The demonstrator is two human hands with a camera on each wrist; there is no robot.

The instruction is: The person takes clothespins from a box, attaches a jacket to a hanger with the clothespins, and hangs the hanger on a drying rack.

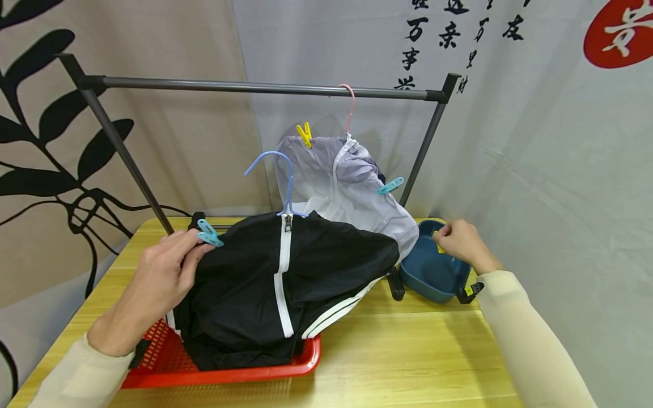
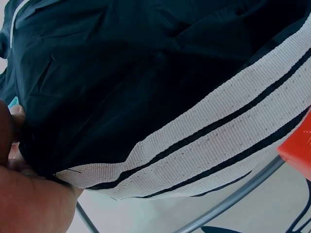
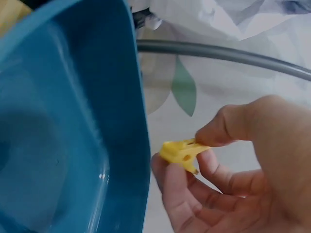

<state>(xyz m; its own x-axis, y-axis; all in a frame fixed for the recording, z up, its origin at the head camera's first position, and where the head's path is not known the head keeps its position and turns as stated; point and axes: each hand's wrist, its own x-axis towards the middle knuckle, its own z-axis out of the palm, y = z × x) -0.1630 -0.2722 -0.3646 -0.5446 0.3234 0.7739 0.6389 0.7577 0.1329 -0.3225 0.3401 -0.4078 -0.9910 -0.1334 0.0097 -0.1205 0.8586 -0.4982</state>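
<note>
A black jacket (image 1: 245, 272) with a white zip and striped sleeves has a blue hanger (image 1: 289, 184) at its collar. At its left shoulder, as seen from the head, my left hand (image 1: 165, 269) grips the fabric between thumb and fingers. A light-blue clothespin (image 1: 209, 233) sits at those fingertips; its jaws are partly hidden. Over the far side of a dark blue basin (image 1: 433, 272), my right hand (image 1: 464, 243) pinches a yellow clothespin (image 3: 181, 153), seen clearly in the right wrist view.
A grey rack (image 1: 255, 86) stands behind. From it hangs a pale jacket (image 1: 357, 192) on a pink hanger (image 1: 352, 107), with a yellow clothespin (image 1: 304, 135) and a light-blue clothespin (image 1: 391, 185) on it. A red basket (image 1: 240, 375) lies under the black jacket on the wooden table (image 1: 398, 351).
</note>
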